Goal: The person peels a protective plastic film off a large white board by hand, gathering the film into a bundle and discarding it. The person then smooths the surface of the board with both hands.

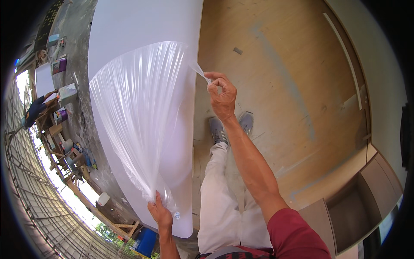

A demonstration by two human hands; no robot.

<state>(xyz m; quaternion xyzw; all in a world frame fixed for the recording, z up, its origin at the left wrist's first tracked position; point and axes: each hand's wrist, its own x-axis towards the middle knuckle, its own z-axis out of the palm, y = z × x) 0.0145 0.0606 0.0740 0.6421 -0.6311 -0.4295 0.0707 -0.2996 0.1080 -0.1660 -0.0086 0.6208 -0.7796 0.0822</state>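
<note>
A sheet of clear plastic film [138, 99] fans out over a long white panel [142, 21]. Its near end is gathered into a bunch, and my left hand [160, 212] is closed around that bunch at the panel's near end. Off the panel's right edge, my right hand [223, 95] pinches a twisted corner of the same film between thumb and fingers, with the film pulled taut toward it. Thin pleats run from the left hand's grip to the film's curved far edge. A small loose flap with a round printed mark hangs beside the left hand.
I stand on a wooden board floor [276, 86] bearing a small dark scrap [237, 51]. A pale strip [345, 56] lies at the right, above a brown cabinet [353, 211]. Paint tins and boxes [67, 93] line the left, where another person [35, 111] bends. A blue drum [145, 241] stands lower left.
</note>
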